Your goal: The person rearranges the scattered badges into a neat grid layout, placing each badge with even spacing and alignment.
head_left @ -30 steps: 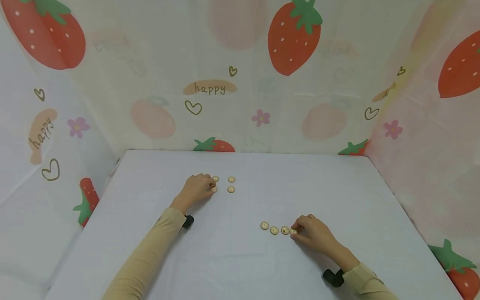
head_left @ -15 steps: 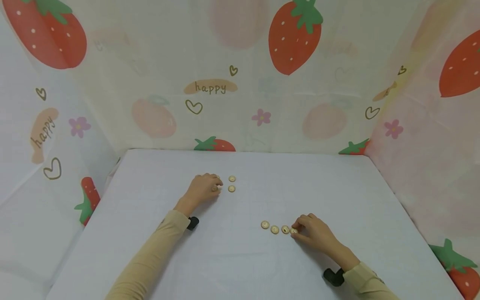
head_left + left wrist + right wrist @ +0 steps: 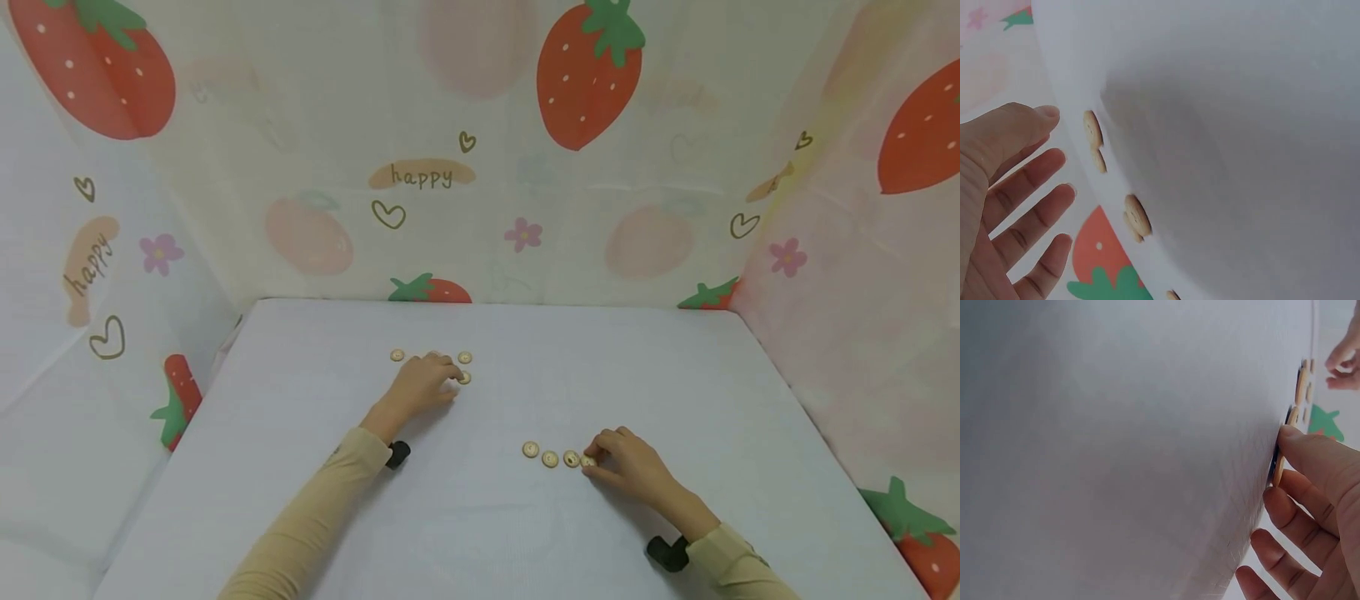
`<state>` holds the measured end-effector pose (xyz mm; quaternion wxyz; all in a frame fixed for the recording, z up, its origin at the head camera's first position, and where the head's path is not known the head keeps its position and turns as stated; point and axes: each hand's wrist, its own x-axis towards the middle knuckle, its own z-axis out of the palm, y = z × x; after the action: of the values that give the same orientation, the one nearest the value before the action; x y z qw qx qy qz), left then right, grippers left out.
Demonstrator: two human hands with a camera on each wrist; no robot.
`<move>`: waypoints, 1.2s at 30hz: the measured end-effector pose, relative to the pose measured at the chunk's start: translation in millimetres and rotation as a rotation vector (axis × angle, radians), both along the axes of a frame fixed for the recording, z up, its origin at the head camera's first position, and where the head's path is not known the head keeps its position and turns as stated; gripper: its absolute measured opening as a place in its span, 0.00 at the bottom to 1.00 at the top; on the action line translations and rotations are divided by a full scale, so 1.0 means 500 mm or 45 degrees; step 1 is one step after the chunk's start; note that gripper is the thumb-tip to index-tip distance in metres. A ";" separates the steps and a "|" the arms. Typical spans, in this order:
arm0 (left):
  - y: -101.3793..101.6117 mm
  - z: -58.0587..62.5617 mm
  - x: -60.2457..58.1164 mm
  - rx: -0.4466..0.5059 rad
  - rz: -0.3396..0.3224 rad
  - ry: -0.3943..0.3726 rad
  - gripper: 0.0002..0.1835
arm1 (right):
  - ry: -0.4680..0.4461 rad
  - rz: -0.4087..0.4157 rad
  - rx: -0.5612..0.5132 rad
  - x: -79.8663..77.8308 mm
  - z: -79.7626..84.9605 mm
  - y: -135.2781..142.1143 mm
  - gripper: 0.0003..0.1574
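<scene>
Small round tan discs that look like biscuits lie flat in two groups on a white tabletop. My left hand (image 3: 420,386) is over the back group, its fingertips beside the front right disc (image 3: 465,378). In the left wrist view its fingers are spread, and they stand apart from the nearest disc (image 3: 1092,129). Another disc (image 3: 397,355) lies left of this hand, which partly covers others. My right hand (image 3: 630,467) pinches the right-end disc (image 3: 1279,467) of the front row between thumb and fingers. Left of it lie a dark-spotted disc (image 3: 571,459) and two more.
The white tabletop (image 3: 480,533) stretches in front of both hands. Behind it hangs a strawberry-print curtain (image 3: 480,242), with similar cloth at both sides. Each wrist carries a black camera (image 3: 667,553).
My left hand has moved right across the back group, uncovering the far left disc. The right hand and its row of discs have stayed in place.
</scene>
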<state>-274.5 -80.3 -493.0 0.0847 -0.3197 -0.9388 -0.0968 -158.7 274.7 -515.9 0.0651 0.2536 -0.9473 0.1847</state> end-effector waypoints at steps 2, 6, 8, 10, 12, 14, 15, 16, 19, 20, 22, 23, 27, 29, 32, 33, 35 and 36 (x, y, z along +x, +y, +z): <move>0.007 -0.002 0.002 -0.004 -0.019 0.014 0.12 | -0.007 0.000 0.005 -0.001 -0.001 0.001 0.11; 0.020 -0.004 0.009 -0.012 -0.050 0.032 0.12 | -0.026 -0.004 0.008 -0.001 -0.001 0.002 0.11; 0.027 -0.003 0.015 -0.014 -0.065 0.039 0.12 | -0.035 -0.006 0.008 -0.001 0.000 0.002 0.11; 0.034 -0.002 0.021 -0.009 -0.073 0.042 0.12 | -0.037 -0.004 0.006 -0.001 0.000 0.001 0.11; 0.041 -0.004 0.025 -0.011 -0.075 0.038 0.12 | -0.035 0.001 0.001 -0.001 0.000 0.002 0.11; 0.047 -0.007 0.028 -0.011 -0.074 0.020 0.11 | -0.033 0.001 0.003 -0.001 0.000 0.002 0.11; 0.049 -0.008 0.029 -0.010 -0.074 0.009 0.11 | -0.033 0.002 0.003 -0.001 0.000 0.002 0.11; 0.052 -0.009 0.031 -0.006 -0.076 -0.004 0.11 | -0.032 0.002 0.004 -0.001 0.000 0.002 0.11; 0.059 -0.010 0.035 -0.003 -0.089 -0.019 0.10 | -0.029 0.004 0.003 -0.001 0.001 0.002 0.11; 0.061 -0.010 0.037 -0.006 -0.096 -0.014 0.10 | -0.028 0.005 0.002 -0.001 0.001 0.003 0.10; 0.066 -0.010 0.040 0.001 -0.117 -0.010 0.10 | -0.026 0.007 -0.001 -0.001 0.001 0.002 0.10; 0.069 -0.010 0.041 0.000 -0.129 -0.006 0.10 | -0.025 0.008 -0.002 -0.001 0.001 0.002 0.10; 0.081 -0.006 0.050 0.006 -0.173 -0.016 0.11 | -0.024 0.006 0.002 -0.001 0.002 0.002 0.10; 0.087 -0.004 0.054 0.008 -0.196 -0.022 0.11 | -0.026 0.002 0.009 -0.001 0.002 0.002 0.11; 0.098 -0.001 0.062 0.016 -0.236 -0.037 0.11 | -0.025 -0.002 0.014 -0.001 0.002 0.002 0.11; 0.102 0.001 0.065 0.022 -0.254 -0.044 0.11 | -0.027 -0.002 0.011 -0.001 0.002 0.002 0.11; 0.109 0.003 0.070 0.014 -0.287 -0.046 0.12 | -0.027 0.001 0.006 -0.001 0.002 0.002 0.11; 0.113 0.004 0.072 0.011 -0.302 -0.044 0.12 | -0.027 0.001 0.003 -0.001 0.002 0.001 0.11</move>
<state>-238.4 -23.8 -491.0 0.0579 -0.4265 -0.8952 -0.1157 -159.0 275.2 -514.9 0.0545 0.2522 -0.9480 0.1863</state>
